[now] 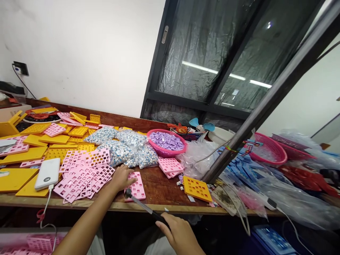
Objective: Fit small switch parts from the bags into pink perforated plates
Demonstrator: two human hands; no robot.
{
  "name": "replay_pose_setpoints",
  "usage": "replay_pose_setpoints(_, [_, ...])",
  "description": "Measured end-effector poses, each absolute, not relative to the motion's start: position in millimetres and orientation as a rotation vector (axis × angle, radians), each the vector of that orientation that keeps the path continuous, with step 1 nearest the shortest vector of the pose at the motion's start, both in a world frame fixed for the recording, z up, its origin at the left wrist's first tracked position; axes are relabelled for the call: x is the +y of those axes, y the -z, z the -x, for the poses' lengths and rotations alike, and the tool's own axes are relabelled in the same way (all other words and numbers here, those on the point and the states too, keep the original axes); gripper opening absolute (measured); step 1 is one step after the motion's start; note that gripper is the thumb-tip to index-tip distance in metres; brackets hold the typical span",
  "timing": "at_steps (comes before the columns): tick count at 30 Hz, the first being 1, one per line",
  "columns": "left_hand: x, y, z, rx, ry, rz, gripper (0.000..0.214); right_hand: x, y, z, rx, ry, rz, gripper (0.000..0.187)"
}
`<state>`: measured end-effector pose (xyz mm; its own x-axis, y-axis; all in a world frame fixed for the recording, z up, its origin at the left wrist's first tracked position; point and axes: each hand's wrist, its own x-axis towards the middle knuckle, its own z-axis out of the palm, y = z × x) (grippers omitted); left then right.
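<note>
My right hand (pixel 176 230) is closed around the black handle of a small hammer (pixel 143 206). Its metal shaft slants up to the left, and the dark rounded head is over the lower left part of a pink plastic plate with square holes (pixel 138 189). Whether the head touches the plate I cannot tell. My left hand (pixel 122 179) holds that plate down at its upper left, thumb across its face and fingertips partly hidden. Just left lies a pile of similar pink plates (pixel 77 179). Clear bags of small blue and white pieces (pixel 119 152) rest behind my left hand.
A pink basket of purple pieces (pixel 166 141) stands behind. Yellow plates (pixel 55 140) cover the left side, near a white power bank (pixel 48 173) with a cable. On the right are a yellow holed plate (pixel 197 188), a slanting metal post (pixel 239 134) and plastic bags (pixel 292 198).
</note>
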<state>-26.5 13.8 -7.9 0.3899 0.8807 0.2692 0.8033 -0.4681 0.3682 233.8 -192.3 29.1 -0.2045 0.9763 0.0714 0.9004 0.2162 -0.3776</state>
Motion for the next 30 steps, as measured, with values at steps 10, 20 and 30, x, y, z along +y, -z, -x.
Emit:
replay_pose_setpoints(10, [15.7,4.5,39.2,1.564,-0.625,-2.335,0.057,-191.0,-31.9,-241.5,-2.122,-0.433,1.787,0.042])
replay_pose_setpoints(20, [21.7,7.5,46.5,1.587,-0.628,-2.195,0.045,-163.8,-33.1,-220.5,-2.094,-0.463,1.677,0.044])
replay_pose_setpoints(30, [23.8,7.5,47.7,1.575,-0.655,-2.15,0.045,-146.6,-36.3,-219.4,-2.28,-0.263,1.836,0.039])
